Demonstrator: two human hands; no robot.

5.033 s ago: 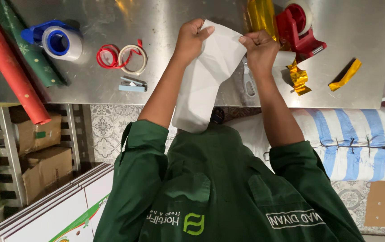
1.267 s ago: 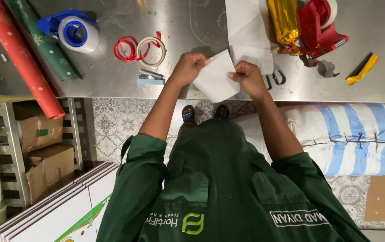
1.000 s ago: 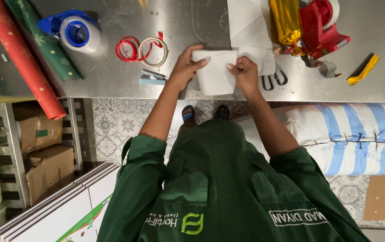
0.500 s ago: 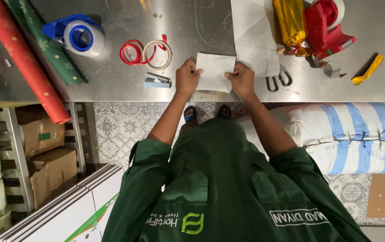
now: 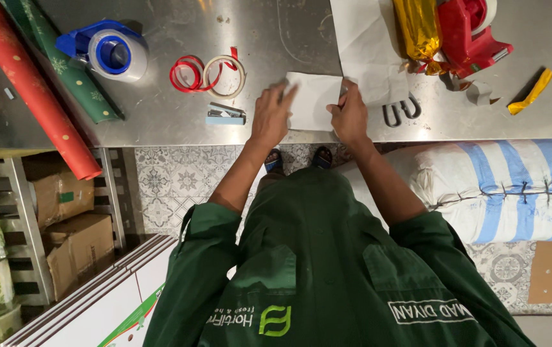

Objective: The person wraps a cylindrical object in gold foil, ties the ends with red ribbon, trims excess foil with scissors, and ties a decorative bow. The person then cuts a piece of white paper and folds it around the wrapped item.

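Observation:
A folded white paper (image 5: 313, 101) lies flat on the steel table (image 5: 160, 122) near its front edge. My left hand (image 5: 272, 114) rests flat on the paper's left side, fingers stretched and blurred. My right hand (image 5: 350, 114) presses its right edge with fingertips pinching the corner. A larger white sheet (image 5: 369, 45) lies just behind and to the right, partly covering scissors (image 5: 399, 110).
Left of my hands lie a small stapler (image 5: 226, 115), red and beige tape rings (image 5: 206, 72), a blue tape dispenser (image 5: 105, 51) and red and green wrap rolls (image 5: 28, 83). A red tape dispenser (image 5: 475, 35), gold foil (image 5: 417, 26) and scraps sit at the right.
The paper went from held up and being folded to lying flat on the table. My left hand has opened and slid across it; my right hand still holds the right edge.

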